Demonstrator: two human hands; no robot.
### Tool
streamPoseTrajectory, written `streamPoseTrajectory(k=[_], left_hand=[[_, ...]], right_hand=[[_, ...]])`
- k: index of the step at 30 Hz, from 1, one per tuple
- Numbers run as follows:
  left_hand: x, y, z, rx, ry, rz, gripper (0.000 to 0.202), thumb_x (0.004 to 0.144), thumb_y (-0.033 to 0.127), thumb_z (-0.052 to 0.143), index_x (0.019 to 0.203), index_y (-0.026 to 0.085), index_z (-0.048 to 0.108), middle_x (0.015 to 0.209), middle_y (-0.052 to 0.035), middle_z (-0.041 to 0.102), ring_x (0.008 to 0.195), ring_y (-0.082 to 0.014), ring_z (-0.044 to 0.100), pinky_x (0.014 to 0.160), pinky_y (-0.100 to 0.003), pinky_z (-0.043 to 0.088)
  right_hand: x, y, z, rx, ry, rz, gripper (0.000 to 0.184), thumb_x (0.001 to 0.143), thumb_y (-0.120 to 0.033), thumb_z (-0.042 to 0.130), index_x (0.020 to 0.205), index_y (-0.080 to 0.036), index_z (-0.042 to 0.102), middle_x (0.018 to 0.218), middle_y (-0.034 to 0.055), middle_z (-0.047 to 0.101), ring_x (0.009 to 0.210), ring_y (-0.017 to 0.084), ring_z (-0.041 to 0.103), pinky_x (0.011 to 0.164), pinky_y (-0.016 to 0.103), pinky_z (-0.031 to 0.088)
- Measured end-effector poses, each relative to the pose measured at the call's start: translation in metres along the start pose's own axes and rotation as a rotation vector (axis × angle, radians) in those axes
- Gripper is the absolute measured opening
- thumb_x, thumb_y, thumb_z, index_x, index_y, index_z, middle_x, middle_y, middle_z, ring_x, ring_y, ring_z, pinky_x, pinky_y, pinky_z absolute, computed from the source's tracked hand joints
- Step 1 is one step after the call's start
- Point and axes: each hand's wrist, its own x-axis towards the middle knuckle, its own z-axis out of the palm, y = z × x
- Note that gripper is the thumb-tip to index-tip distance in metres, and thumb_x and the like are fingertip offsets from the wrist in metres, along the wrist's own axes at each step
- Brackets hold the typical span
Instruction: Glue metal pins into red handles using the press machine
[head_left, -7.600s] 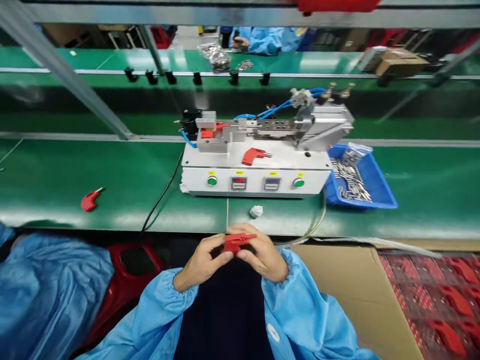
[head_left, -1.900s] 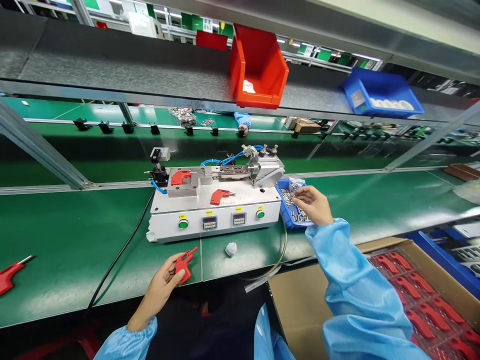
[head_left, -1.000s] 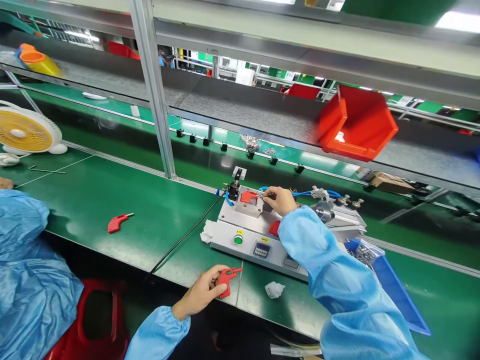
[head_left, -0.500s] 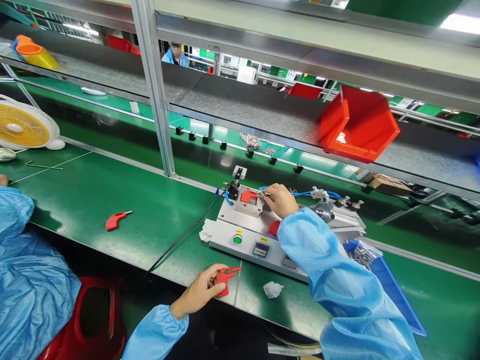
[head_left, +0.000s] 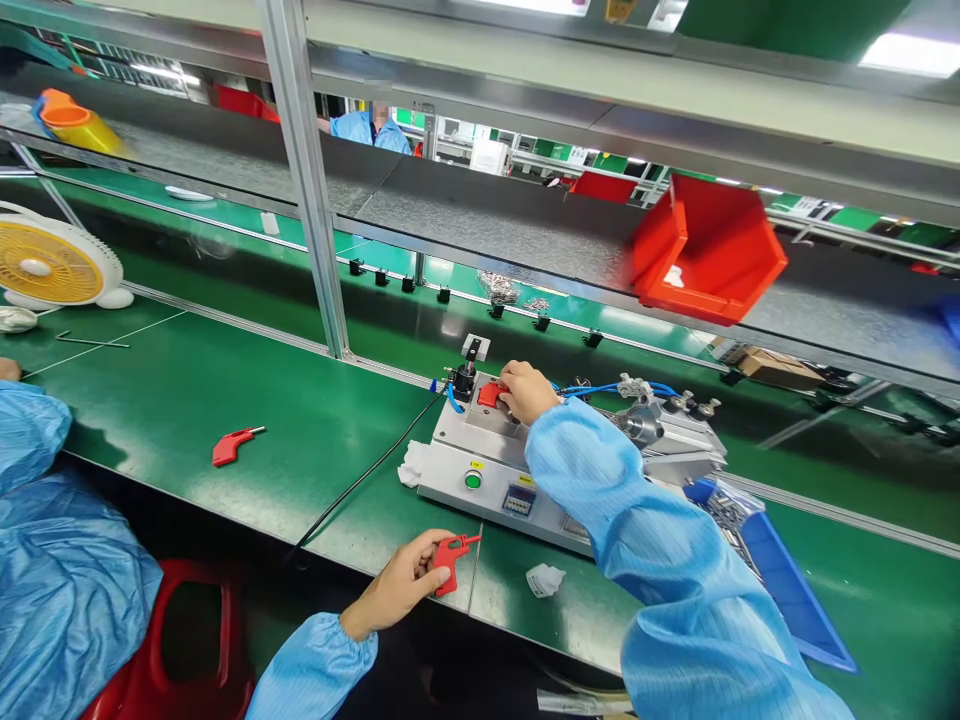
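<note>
My left hand [head_left: 401, 585] is closed on a red pistol-shaped plastic casing [head_left: 448, 562] with a thin nozzle, held at the bench's front edge. Another red casing [head_left: 489, 394] lies in the metal block of a bench fixture [head_left: 450, 465]. Over that casing's right end, my right hand [head_left: 531, 392] has its fingers pinched together; whatever is between them is hidden. A third casing [head_left: 234, 446], with a metal rod sticking out, rests on the green bench to the left. The fixture has a green button [head_left: 472, 481] and a small counter [head_left: 519, 499].
A blue tray [head_left: 802, 600] with metal parts stands at the right. A small white bottle [head_left: 544, 580] lies in front of the fixture. A black cable [head_left: 360, 475] crosses the bench. Above is a conveyor with a red bin [head_left: 712, 260]. A co-worker's sleeve [head_left: 30, 430] is at left.
My right hand has moved left, closer over the casing in the fixture. The small metal piece seen at its fingertips before is now hidden. My left hand has stayed still.
</note>
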Motion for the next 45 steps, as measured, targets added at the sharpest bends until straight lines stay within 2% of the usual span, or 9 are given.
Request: streamPoseTrajectory(k=[6, 9, 14, 24, 28, 33, 37, 41, 45], left_hand=[[0.000, 0.005, 0.001, -0.005, 0.003, -0.015, 0.058, 0.093, 0.057, 0.071, 0.136, 0.018, 0.063, 0.104, -0.0079, 0.070, 0.083, -0.0181, 0.058, 0.076, -0.030, 0.045], [-0.001, 0.008, 0.002, -0.011, 0.011, -0.021, 0.058, 0.093, 0.058, 0.071, 0.134, 0.018, 0.064, 0.103, -0.0080, 0.070, 0.081, -0.0176, 0.057, 0.075, -0.030, 0.046], [0.001, 0.007, 0.004, -0.096, 0.050, -0.026, 0.063, 0.087, 0.063, 0.076, 0.128, 0.018, 0.063, 0.100, -0.0079, 0.069, 0.076, -0.0155, 0.057, 0.066, -0.027, 0.046], [-0.001, 0.029, -0.001, -0.051, 0.192, -0.067, 0.055, 0.085, 0.061, 0.076, 0.116, 0.019, 0.061, 0.084, -0.0007, 0.062, 0.068, -0.0131, 0.056, 0.059, -0.024, 0.045], [0.014, 0.071, -0.003, 0.186, 0.217, 0.066, 0.035, 0.094, 0.045, 0.065, 0.117, 0.018, 0.064, 0.084, -0.0009, 0.062, 0.070, -0.0151, 0.061, 0.069, -0.028, 0.052], [0.077, 0.174, -0.006, 0.773, 0.313, 0.379, 0.036, 0.099, 0.025, 0.052, 0.133, 0.020, 0.063, 0.119, -0.0087, 0.065, 0.092, -0.0199, 0.069, 0.084, -0.032, 0.057], [0.139, 0.237, 0.001, 1.330, 0.290, 0.266, 0.036, 0.101, 0.019, 0.050, 0.136, 0.017, 0.058, 0.123, -0.0127, 0.065, 0.106, -0.0271, 0.070, 0.093, -0.038, 0.056], [0.178, 0.252, 0.013, 1.439, 0.265, 0.179, 0.027, 0.097, 0.013, 0.053, 0.124, 0.013, 0.060, 0.113, -0.0157, 0.068, 0.100, -0.0304, 0.072, 0.091, -0.041, 0.056], [0.187, 0.245, 0.019, 1.499, 0.243, 0.167, 0.020, 0.098, 0.012, 0.056, 0.117, 0.013, 0.063, 0.117, -0.0171, 0.065, 0.102, -0.0305, 0.072, 0.091, -0.040, 0.055]], right_hand=[[-0.003, 0.020, -0.026, 0.202, 0.163, 0.052, 0.021, 0.103, -0.027, 0.048, 0.111, -0.018, 0.065, 0.117, 0.0117, 0.071, 0.105, 0.024, 0.067, 0.091, 0.036, 0.055], [-0.009, 0.033, -0.041, 0.378, 0.090, 0.046, 0.022, 0.103, -0.033, 0.047, 0.110, -0.018, 0.062, 0.106, 0.0094, 0.076, 0.091, 0.022, 0.068, 0.078, 0.032, 0.055], [-0.033, 0.029, -0.040, 0.191, -0.042, 0.097, 0.008, 0.094, -0.026, 0.058, 0.093, -0.022, 0.065, 0.084, 0.0039, 0.074, 0.079, 0.020, 0.067, 0.077, 0.031, 0.052], [-0.114, 0.039, -0.045, 0.145, 0.038, 0.029, 0.014, 0.092, -0.031, 0.059, 0.094, -0.021, 0.069, 0.095, 0.0095, 0.074, 0.092, 0.026, 0.070, 0.086, 0.038, 0.055], [-0.140, 0.044, -0.026, 0.077, 0.021, 0.093, 0.010, 0.091, -0.029, 0.061, 0.092, -0.022, 0.068, 0.091, 0.0085, 0.074, 0.090, 0.027, 0.071, 0.084, 0.039, 0.056], [-0.150, 0.047, -0.009, 0.131, 0.128, 0.111, 0.022, 0.092, -0.031, 0.061, 0.111, -0.022, 0.068, 0.107, 0.0109, 0.076, 0.100, 0.029, 0.073, 0.089, 0.043, 0.059], [-0.162, 0.047, -0.007, 0.187, 0.221, 0.100, 0.035, 0.094, -0.033, 0.059, 0.126, -0.023, 0.065, 0.120, 0.0129, 0.074, 0.113, 0.032, 0.071, 0.097, 0.048, 0.059], [-0.187, 0.046, -0.012, 0.223, 0.292, 0.113, 0.032, 0.098, -0.037, 0.053, 0.124, -0.022, 0.065, 0.123, 0.0144, 0.072, 0.118, 0.033, 0.069, 0.103, 0.050, 0.057], [-0.221, 0.047, -0.021, 0.249, 0.335, 0.173, 0.030, 0.101, -0.043, 0.050, 0.118, -0.024, 0.066, 0.120, 0.0142, 0.073, 0.116, 0.032, 0.070, 0.103, 0.049, 0.057]])
